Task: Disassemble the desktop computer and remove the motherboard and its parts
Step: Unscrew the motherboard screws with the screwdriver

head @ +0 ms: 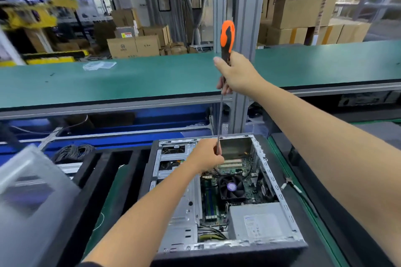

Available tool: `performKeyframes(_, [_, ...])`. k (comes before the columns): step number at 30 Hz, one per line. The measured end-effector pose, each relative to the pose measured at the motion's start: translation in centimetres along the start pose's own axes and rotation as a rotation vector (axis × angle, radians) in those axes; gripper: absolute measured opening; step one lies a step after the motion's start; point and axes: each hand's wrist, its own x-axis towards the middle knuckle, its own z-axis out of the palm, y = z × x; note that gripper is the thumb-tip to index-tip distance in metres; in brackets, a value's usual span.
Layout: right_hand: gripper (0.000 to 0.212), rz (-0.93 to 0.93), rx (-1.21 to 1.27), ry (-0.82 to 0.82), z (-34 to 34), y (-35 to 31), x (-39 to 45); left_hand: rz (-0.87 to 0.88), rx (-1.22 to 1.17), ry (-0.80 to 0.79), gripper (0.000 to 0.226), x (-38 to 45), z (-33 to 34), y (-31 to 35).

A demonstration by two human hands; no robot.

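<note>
Our right hand (236, 71) grips the orange-and-black handle of a long steel-shafted screwdriver (227, 37), held upright. Our left hand (206, 155) pinches its lower shaft above the open grey metal desktop computer case (280, 197) lying on the green-matted bench (288, 171), green motherboard (249, 184) inside.

Both arms reach forward, right hand (235, 71) raised with fingers (225, 89) curled, left hand (206, 155) low, fingers pinched
</note>
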Motion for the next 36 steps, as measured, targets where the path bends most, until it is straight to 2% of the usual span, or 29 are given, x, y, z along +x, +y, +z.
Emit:
performKeyframes(5, [0.020, 0.054, 0.189, 0.075, 2.9, -2.1, -0.4, -0.094, 0.071, 0.230, 0.019, -4.4, -4.7, -3.2])
performKeyframes(8, [0.019, 0.074, 0.328, 0.104, 5.4, -2.4, -0.4, -0.201, 0.127, 0.363, 0.015, -7.8, -7.4, -5.8])
performKeyframes(10, [0.019, 0.080, 0.396, 0.098, 7.5, -2.8, -0.8, -0.299, 0.145, 0.381, 0.012, -10.6, -8.8, -7.9])
performKeyframes(14, [0.021, 0.048, 0.372, -0.081, 12.2, -4.1, -1.4, -0.476, 0.147, 0.285, 0.001, -15.6, -10.5, -12.0])
performKeyframes(18, [0.018, -0.021, 0.322, -0.175, 17.4, -6.5, -2.0, -0.535, 0.177, 0.193, 0.015, -18.2, -11.8, -15.4])
performKeyframes(23, [0.021, -0.062, 0.248, -0.238, 23.2, -8.7, -2.3, -0.529, 0.228, -0.190, 0.020, -19.9, -11.6, -19.0])
performKeyframes(25, [0.020, -0.072, 0.207, -0.267, 25.0, -9.3, -2.2, -0.536, 0.155, -0.345, 0.018, -20.4, -11.2, -20.3])
performKeyframes(28, [0.018, -0.067, 0.149, -0.315, 27.1, -10.0, -2.0, -0.556, 0.057, -0.461, 0.010, -20.8, -11.1, -21.9])
performKeyframes(32, [0.016, -0.045, 0.068, -0.375, 28.0, -10.4, -1.7, -0.531, -0.013, -0.473, 0.008, -20.3, -12.0, -22.7])
performKeyframes(36, [0.015, -0.028, 0.013, -0.388, 27.7, -10.6, -1.3, -0.404, 0.041, -0.288, 0.013, -19.1, -13.7, -22.2])
